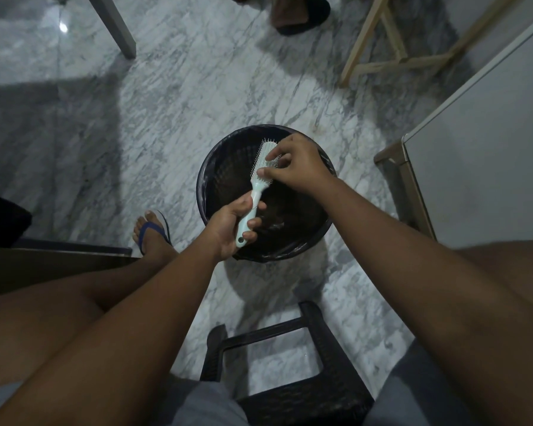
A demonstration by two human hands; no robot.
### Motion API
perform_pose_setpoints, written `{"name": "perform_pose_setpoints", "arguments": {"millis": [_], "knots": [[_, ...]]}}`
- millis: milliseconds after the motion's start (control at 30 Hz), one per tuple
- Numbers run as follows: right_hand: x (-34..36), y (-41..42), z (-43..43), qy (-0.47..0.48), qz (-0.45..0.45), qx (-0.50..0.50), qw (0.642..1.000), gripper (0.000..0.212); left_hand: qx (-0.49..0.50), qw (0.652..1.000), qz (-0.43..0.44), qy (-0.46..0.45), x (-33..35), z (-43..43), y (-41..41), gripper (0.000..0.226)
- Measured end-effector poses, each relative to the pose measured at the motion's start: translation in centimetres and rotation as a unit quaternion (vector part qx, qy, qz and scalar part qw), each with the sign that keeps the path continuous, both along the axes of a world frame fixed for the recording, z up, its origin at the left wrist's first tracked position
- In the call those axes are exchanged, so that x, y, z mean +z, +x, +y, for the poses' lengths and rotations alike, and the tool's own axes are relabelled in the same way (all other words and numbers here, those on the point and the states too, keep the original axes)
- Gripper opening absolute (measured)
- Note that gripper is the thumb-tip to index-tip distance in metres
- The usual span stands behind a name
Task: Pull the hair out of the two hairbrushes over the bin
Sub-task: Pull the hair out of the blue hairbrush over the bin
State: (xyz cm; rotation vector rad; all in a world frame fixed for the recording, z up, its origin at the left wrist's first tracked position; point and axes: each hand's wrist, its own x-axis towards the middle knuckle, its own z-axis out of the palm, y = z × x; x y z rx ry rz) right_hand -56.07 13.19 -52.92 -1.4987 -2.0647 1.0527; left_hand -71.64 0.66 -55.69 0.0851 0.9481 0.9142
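left hand: clenching around the handle of the pale mint plastic paddle hairbrush, lower centre of frame; bristle face is turning up toward the camera, likely so the other hand is getting at the hair.
right hand: fingertips are pinching at the bristle head, centre of frame, thumb and forefinger closing on something among the pins; too small to tell whether a strand is actually being held.
hairbrush location: hanging directly over the mouth of the bin, head toward the far rim, handle toward the near rim; not touching the bin.
bin: round black plastic bin with a dark liner, standing on the grey-veined white marble floor, centre of frame; sitting between the person's knees, probably so pulled hair is dropping straight in. Dark clump is showing inside, cannot tell what it is.
seat: black woven-look plastic stool, bottom centre.
counts: hairbrushes seen 1 (second one is not showing); bins 1; hands 2; stools 1; own sandalled foot 1, left of the bin.
step judged: working on one brush, the other not accounted for.
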Motion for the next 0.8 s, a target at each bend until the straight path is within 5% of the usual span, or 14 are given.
{"name": "perform_pose_setpoints", "arguments": {"millis": [133,300,467,800], "knots": [[0.3,0.0,0.3,0.034,-0.013,-0.024,0.999,0.015,0.002,1.0,0.017,0.002,0.1,0.1,0.1,0.039],[0.7,0.2,1.1,-0.071,0.163,-0.227,0.958,0.012,0.041,0.999,0.011,-0.007,0.1,0.6,0.4,0.04],[1.4,0.4,-0.7,-0.205,0.084,-0.073,0.973,0.048,0.045,0.999,0.025,-0.013,0.1,0.6,0.7,0.04],[1.8,-0.2,-0.2,-0.197,0.145,-0.094,0.965,0.016,0.027,0.999,-0.042,-0.004,0.5,0.3,-0.4,0.043]]}}
